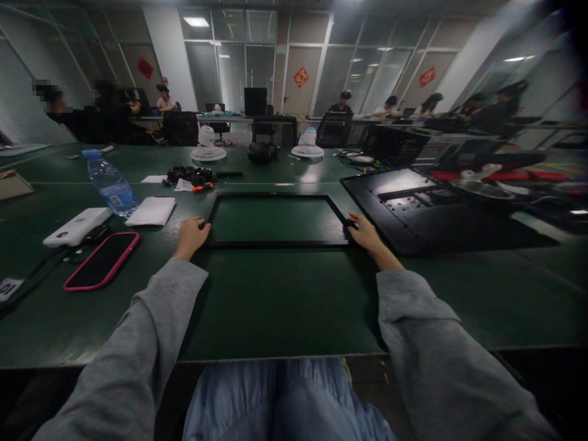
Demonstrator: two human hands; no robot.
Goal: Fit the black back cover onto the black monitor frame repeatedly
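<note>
A thin black rectangular frame (275, 244), much like a monitor bezel, lies on or just over the green table, whose surface shows through its opening. My left hand (192, 236) grips its left side, fingers closed around the edge. On the opposite side my right hand (365, 233) has its fingers curled on the frame's right edge. Right of that hand rests a large black panel (441, 226), perhaps a monitor's back cover, with a recessed middle holding metal parts.
Left on the green table (285, 306) are a water bottle (110, 184), a tissue pack (151, 211), a white power bank (77, 226) and a pink-edged phone (101, 262). Behind the frame lie black parts (190, 176) and two white fans (209, 153). Several people sit at far tables.
</note>
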